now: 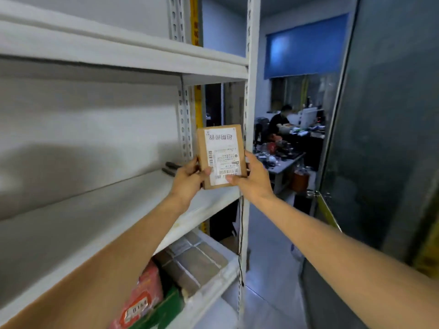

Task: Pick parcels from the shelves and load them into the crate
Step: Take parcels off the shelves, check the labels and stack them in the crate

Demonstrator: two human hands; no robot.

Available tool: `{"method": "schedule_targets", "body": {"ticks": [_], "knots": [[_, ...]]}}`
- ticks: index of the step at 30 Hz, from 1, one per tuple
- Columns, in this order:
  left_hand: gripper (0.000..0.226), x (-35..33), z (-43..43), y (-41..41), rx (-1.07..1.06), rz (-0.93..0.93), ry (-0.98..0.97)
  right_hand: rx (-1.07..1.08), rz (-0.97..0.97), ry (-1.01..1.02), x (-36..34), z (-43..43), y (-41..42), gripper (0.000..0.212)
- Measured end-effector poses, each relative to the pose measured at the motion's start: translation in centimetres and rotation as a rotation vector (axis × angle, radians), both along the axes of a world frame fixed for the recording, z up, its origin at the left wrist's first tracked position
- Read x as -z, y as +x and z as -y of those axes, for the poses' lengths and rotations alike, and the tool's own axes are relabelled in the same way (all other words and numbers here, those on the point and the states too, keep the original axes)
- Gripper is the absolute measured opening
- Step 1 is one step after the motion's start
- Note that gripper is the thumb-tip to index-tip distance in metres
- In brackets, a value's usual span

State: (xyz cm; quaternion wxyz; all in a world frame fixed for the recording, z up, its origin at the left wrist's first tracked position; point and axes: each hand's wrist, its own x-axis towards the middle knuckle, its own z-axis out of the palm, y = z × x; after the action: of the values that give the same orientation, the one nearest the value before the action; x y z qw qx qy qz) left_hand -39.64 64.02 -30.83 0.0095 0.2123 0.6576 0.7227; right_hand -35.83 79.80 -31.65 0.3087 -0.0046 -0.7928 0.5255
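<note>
The brown parcel [221,156] stands upright in the air just above the right end of the white shelf [95,222]. The left grip [190,175] and right grip [252,177] each grasp 1 lower side of it; the white crate [211,287] sits below.

A white metal shelf unit [250,115] with slotted uprights carries pale boards; on the middle board [95,210], close to the rear upright, lies a dark-handled tool [169,169]; below that board sits a white crate [213,282] holding brown parcels [190,260] and a red box [145,295].
</note>
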Motion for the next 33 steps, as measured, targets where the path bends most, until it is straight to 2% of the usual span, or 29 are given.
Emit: {"method": "schedule_targets", "body": {"ticks": [6, 14, 16, 19, 23, 29, 33], "knots": [[0.041, 1.8, -4.0, 6.5, 0.263, 0.066, -0.015, 0.239, 0.120, 0.038, 0.8, -2.8, 10.9, 0.073], [0.046, 3.2, -12.3, 17.2, 0.558, -0.047, -0.112, 0.690, 0.126, 0.004, 2.6, -6.4, 26.3, 0.072], [0.054, 4.3, -15.1, 21.3, 0.676, -0.091, -0.169, 0.803, 0.138, -0.034, 3.5, -7.6, 31.6, 0.065], [0.052, 6.4, -19.1, 27.9, 0.851, -0.137, -0.203, 0.974, 0.178, -0.045, 4.8, -8.8, 40.0, 0.052], [0.064, 8.2, -22.8, 36.5, 1.066, -0.145, -0.221, 1.164, 0.243, -0.053, 6.0, -9.1, 49.4, 0.045], [0.051, 10.3, -26.9, 47.7, 1.304, -0.182, -0.261, 1.454, 0.265, -0.168, 8.2, -8.3, 60.2, 0.048], [0.041, 12.3, -28.9, 54.3, 1.480, -0.149, -0.299, 1.593, 0.290, -0.218, 9.9, -8.3, 66.5, 0.032]]}}
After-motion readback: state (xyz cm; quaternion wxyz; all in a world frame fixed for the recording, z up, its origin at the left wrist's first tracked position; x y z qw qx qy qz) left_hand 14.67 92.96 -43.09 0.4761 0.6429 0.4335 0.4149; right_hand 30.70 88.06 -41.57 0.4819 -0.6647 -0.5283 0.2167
